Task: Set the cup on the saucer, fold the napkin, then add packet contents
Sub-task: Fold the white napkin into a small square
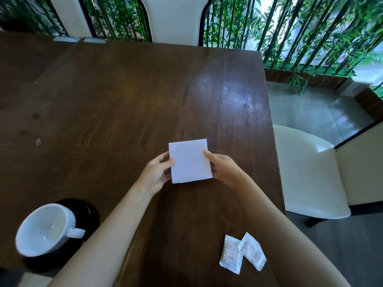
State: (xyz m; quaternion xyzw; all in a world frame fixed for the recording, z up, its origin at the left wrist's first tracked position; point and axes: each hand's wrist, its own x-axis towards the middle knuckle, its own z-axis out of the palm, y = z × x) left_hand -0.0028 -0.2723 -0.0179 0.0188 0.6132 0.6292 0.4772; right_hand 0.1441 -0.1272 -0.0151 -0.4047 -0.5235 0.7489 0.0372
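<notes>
Nearest the camera, two white paper packets (242, 253) lie flat on the dark wooden table (124, 100), below and slightly right of the right hand, just beside the right forearm. The two packets overlap at one corner; their print is too small to read.

Well to the lower left of the left hand, a white ceramic cup (44, 229) sits on a black saucer (89, 212). The cup interior appears empty. Its handle points right, toward the left forearm.

At centre, both hands hold a white square napkin (189, 161). The left hand (156, 172) pinches the napkin's left edge, thumb on top. The right hand (224, 169) grips the right edge, thumb on top, remaining fingers hidden beneath. Whether the napkin touches the table surface or is raised just above it cannot be told.

Right of the right hand, beyond the table edge, stands a white upholstered chair (310, 172). A second white chair (176, 17) stands at the table's far side, ahead of both hands. Green bamboo (290, 27) fills the background behind it.
</notes>
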